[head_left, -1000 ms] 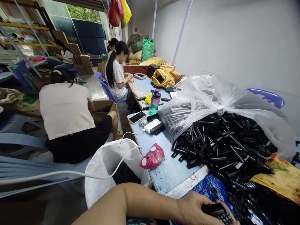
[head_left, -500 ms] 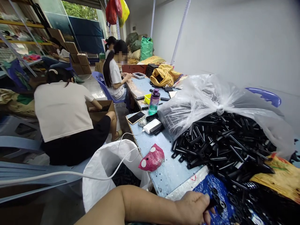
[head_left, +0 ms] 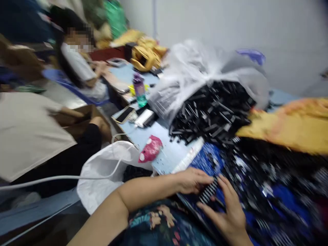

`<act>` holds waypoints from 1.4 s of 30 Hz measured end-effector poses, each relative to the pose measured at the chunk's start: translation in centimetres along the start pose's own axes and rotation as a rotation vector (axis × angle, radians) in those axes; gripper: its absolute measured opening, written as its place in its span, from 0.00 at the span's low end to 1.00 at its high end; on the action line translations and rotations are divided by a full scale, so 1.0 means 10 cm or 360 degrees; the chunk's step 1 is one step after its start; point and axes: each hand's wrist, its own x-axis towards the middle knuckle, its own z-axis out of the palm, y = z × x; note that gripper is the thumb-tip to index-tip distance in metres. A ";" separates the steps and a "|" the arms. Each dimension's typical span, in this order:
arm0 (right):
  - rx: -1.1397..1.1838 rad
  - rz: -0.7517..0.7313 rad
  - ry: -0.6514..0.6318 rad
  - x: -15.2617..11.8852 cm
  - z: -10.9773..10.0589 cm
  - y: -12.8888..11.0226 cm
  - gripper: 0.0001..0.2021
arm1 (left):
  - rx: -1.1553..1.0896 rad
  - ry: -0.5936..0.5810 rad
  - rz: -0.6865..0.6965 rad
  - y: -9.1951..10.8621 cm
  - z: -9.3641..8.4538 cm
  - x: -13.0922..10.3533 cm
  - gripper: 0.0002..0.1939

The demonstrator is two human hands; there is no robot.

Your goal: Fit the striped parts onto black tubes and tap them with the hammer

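Two hands are meeting over a small dark piece [head_left: 208, 194] with rows of pale marks, which is lying between their fingertips. The left hand [head_left: 191, 181] is apparently pinching the piece from its left side, fingers bent, thumb unclear. The right hand [head_left: 230, 212] is spreading thumb and forefinger around it; blur is hiding whether those tips are pressing. The step in hand seems to be steadying and positioning the piece, and the next move is probably calling for a firm left grip and careful alignment of the right fingertips with its ends.

Well left of the fingers, a co-worker in a pale shirt [head_left: 30, 130] is reaching into a box. Nearer, a white cable [head_left: 64, 177] is running across to a white sack [head_left: 93, 191], possibly hindering sideways arm movement. Beyond the fingers to the left, a phone [head_left: 125, 114], a bottle [head_left: 139, 89] and a pink pouch [head_left: 151, 149] are resting on the table. Farther ahead, a clear bag [head_left: 184, 71] is spilling black parts [head_left: 212, 109]. Just beyond the fingertips, blue sheeting [head_left: 206, 158] is showing; rightward, loose parts [head_left: 256, 177] are crowding the right hand, with yellow material [head_left: 289, 126] lying farther off.
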 end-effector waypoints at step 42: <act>-0.0043 -0.0106 -0.0298 -0.35 -0.31 0.19 0.12 | 0.2266 -0.0618 -0.0178 0.84 -0.73 -0.04 0.16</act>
